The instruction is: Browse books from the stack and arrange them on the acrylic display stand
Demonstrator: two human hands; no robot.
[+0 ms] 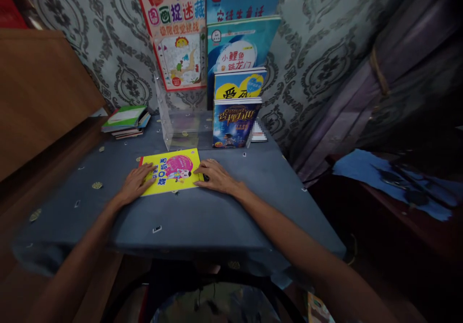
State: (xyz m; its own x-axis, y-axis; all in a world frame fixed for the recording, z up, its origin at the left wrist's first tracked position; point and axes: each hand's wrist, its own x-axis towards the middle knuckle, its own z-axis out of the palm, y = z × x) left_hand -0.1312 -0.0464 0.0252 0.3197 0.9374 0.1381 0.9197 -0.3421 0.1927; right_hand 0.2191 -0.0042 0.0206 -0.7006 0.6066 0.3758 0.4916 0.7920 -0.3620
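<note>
A thin yellow booklet with a pink picture lies flat on the grey-blue tablecloth. My left hand rests flat on its left edge, fingers stretched out. My right hand lies at the booklet's right edge with its fingertips touching the cover. Neither hand grips anything.
A clear plastic book stand behind the booklet holds several upright children's books, with taller ones leaning on the patterned wall. A small pile of books lies at the back left. A wooden board stands at left, dark curtains at right.
</note>
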